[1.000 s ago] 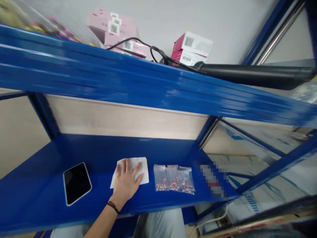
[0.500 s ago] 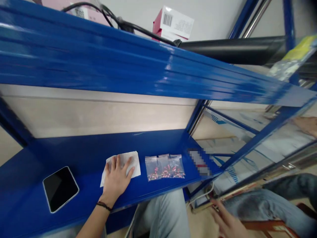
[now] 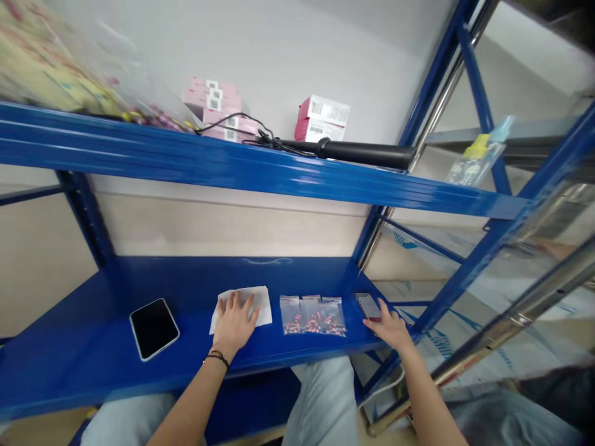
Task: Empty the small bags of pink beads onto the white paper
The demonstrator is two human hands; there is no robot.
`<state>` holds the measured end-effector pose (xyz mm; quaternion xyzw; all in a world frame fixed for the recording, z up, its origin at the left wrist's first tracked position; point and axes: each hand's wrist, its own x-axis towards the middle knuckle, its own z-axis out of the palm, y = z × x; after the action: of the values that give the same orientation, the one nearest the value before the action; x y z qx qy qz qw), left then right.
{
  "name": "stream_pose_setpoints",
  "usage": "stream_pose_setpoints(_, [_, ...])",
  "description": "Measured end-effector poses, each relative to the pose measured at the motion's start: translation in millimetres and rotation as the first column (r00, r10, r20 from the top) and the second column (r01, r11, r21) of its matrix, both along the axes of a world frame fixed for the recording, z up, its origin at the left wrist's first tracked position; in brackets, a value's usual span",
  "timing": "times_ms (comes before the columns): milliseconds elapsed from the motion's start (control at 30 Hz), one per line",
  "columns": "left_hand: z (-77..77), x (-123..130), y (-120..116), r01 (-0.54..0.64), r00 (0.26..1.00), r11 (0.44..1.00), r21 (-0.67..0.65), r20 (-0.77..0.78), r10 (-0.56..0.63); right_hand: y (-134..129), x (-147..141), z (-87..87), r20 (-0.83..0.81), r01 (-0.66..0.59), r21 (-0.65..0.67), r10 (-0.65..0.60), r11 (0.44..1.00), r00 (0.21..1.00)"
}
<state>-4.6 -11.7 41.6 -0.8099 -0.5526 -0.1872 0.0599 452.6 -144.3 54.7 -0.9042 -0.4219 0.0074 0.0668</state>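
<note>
While the left hand [image 3: 235,322] is resting palm down on a white sheet [image 3: 263,303], its fingers are spreading apart over it, pressing on nothing else. The sheet is lying on the lower shelf [image 3: 204,272], and a dark band [image 3: 217,355] is circling the left wrist. The right hand [image 3: 393,329] is reaching to the shelf's right end, where it is touching the near part of a phone [image 3: 369,305]. Its thumb is lying along one side and a finger along the other; whether they are pinching the phone or only resting there, one cannot tell.

Between the sheet and the phone, three clear bags [image 3: 311,310] are lying side by side, just touching or overlapping, with pink beads [image 3: 314,323] gathering toward their near ends. To the left, well apart from the sheet, a tablet [image 3: 155,329] is lying with its dark screen facing up.

Behind the upper beam [image 3: 232,170], pink boxes [image 3: 216,102] are standing in a stack, a cable [image 3: 242,114] is curling before them, and a black tube [image 3: 367,153] is running rightward, passing in front of red-and-white boxes [image 3: 320,118].
</note>
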Motion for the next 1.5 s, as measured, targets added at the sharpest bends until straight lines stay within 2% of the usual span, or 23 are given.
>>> stream_pose_setpoints(100, [1.7,0,0,0.000,1.000,1.000,-0.008,0.024,0.000,10,7,-3.6,-0.005,0.015,-0.061,-0.015,0.998,1.000])
stream_pose_setpoints(233, [-3.3,-1,2,-0.005,1.000,1.000,-0.012,0.020,0.005,21,15,-4.8,-0.102,0.024,-0.080,-0.033,0.997,0.994])
stream_pose_setpoints(367, [-8.1,-2,4,0.002,1.000,1.000,-0.025,0.005,-0.002,28,22,-1.0,-0.163,-0.029,-0.088,0.014,0.996,0.987])
stream_pose_setpoints(567, [-15.2,-11,-1,0.048,0.999,0.997,-0.066,-0.015,-0.050,30,39,-1.3,-0.118,-0.100,-0.079,0.091,0.992,0.989])
stream_pose_setpoints(667, [-10.0,-13,-9,0.044,0.999,0.997,-0.062,0.010,-0.044,28,26,6.6,-0.059,-0.059,-0.043,0.056,0.997,0.997])
stream_pose_setpoints(733, [0.5,-6,-13,0.038,0.997,0.998,-0.042,0.067,-0.035,31,-2,18.3,-0.005,-0.081,0.100,0.082,0.992,0.997])
stream_pose_setpoints(767, [7.3,1,-15,0.038,0.993,0.998,-0.042,0.111,-0.033,33,-23,25.0,0.006,-0.161,0.212,0.164,0.964,0.986])
stream_pose_setpoints(833, [22.0,22,-15,0.061,0.974,0.993,-0.099,0.221,-0.038,42,-73,37.1,-0.039,-0.376,0.405,0.426,0.834,0.904])
stream_pose_setpoints(900, [34.4,47,-12,0.126,0.947,0.965,-0.231,0.317,-0.047,55,-123,44.4,-0.070,-0.510,0.503,0.621,0.698,0.781])
stream_pose_setpoints(967, [41.5,71,-4,0.138,0.933,0.927,-0.349,0.359,-0.004,68,-160,45.6,-0.060,-0.582,0.535,0.715,0.612,0.696])
stream_pose_setpoints(1033, [42.9,88,5,0.122,0.927,0.905,-0.407,0.373,0.043,78,-180,42.8,-0.066,-0.597,0.538,0.736,0.595,0.674])
stream_pose_setpoints(1100, [41.4,96,12,0.129,0.919,0.898,-0.421,0.391,0.052,82,-184,39.9,-0.085,-0.596,0.532,0.738,0.601,0.669])
stream_pose_setpoints(1200, [44.3,91,17,0.201,0.895,0.895,-0.399,0.446,-0.003,80,-177,44.2,-0.103,-0.596,0.540,0.749,0.594,0.654])
stream_pose_setpoints(1300, [60.9,71,10,0.355,0.818,0.882,-0.309,0.559,-0.134,73,-178,63.6,-0.096,-0.619,0.575,0.795,0.536,0.599])
stream_pose_setpoints(1400, [86.2,43,-4,0.534,0.679,0.826,-0.183,0.675,-0.289,67,-202,91.2,-0.109,-0.691,0.570,0.875,0.444,0.472])
stream_pose_setpoints(1500, [109.4,16,-17,0.548,0.675,0.825,-0.138,0.655,-0.339,64,-243,111.1,-0.131,-0.755,0.524,0.913,0.396,0.387])
